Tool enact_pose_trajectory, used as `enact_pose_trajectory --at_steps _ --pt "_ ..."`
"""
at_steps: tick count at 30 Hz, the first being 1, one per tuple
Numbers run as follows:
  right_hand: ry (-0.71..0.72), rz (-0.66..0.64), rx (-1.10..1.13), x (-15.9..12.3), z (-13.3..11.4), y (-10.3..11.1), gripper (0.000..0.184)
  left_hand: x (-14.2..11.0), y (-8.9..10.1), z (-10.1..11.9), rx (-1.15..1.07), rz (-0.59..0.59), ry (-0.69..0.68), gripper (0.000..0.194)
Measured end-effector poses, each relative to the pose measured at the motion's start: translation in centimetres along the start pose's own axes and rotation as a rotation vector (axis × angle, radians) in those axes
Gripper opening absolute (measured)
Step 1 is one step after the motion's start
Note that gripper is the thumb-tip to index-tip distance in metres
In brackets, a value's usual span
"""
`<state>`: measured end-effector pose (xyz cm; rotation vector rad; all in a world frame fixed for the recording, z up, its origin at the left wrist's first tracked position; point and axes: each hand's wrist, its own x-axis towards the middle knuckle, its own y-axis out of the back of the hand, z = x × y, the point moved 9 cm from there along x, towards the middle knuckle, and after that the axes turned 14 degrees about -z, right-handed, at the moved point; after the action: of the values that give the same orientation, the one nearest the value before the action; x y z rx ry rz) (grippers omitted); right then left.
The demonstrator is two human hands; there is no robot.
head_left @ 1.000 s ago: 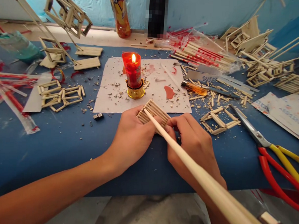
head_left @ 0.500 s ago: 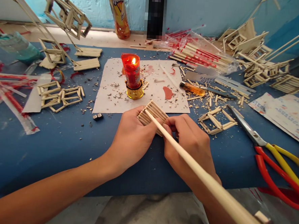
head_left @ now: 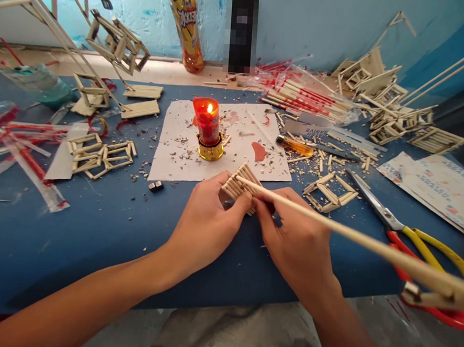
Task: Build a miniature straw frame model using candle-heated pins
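Long stick (head_left: 331, 225) is swinging flatter and rightward than a second ago, while left hand (head_left: 209, 222) and right hand (head_left: 291, 240) are still pinching the panel (head_left: 242, 187), fingers narrow.

My left hand (head_left: 209, 222) and right hand (head_left: 294, 240) rest on a pale cream stick panel (head_left: 242, 187). The table (head_left: 94, 238) is deep blue. At 12 o'clock the candle (head_left: 207, 122) is red with an orange flame, in a gold holder (head_left: 210, 151), on white paper (head_left: 178, 154) blotched with red wax. At 1 o'clock the screwdriver (head_left: 296, 145) has an amber handle. At 3 o'clock the scissors (head_left: 424, 243) have yellow and red handles. At 11 o'clock the can (head_left: 186, 24) is yellow and orange.
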<state>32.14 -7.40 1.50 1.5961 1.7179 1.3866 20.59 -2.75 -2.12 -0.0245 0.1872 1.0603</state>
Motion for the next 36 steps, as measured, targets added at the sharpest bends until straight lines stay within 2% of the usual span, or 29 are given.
enact_pose_trajectory --at_steps 6,8,11,16,22,27,36 --pt "-0.071 0.034 0.118 0.1 1.3 0.6 0.013 -0.2 -1.1 -0.7 -0.301 -0.162 0.009 0.031" --pt "-0.064 0.033 0.137 0.0 1.1 0.7 0.014 -0.1 -1.1 -0.9 -0.368 -0.154 0.014 0.031" --pt "-0.036 0.023 0.119 -0.2 0.4 0.8 0.017 0.0 -0.9 -0.7 -0.346 -0.133 -0.002 0.022" --pt "0.007 0.11 0.016 -0.7 -0.5 1.2 0.018 0.1 -0.7 -0.5 -0.403 -0.121 -0.003 0.017" --pt "0.064 0.147 -0.021 -0.9 -1.0 1.3 0.021 0.5 -0.5 -0.9 -0.434 -0.078 0.039 0.025" --pt "0.085 0.146 -0.018 -0.9 -1.0 1.3 0.022 0.6 -0.2 -1.6 -0.44 -0.046 0.068 0.024" --pt "0.099 0.165 -0.051 -1.2 -1.2 1.3 0.025 0.7 -0.5 -1.1 -0.445 -0.069 0.022 0.03"
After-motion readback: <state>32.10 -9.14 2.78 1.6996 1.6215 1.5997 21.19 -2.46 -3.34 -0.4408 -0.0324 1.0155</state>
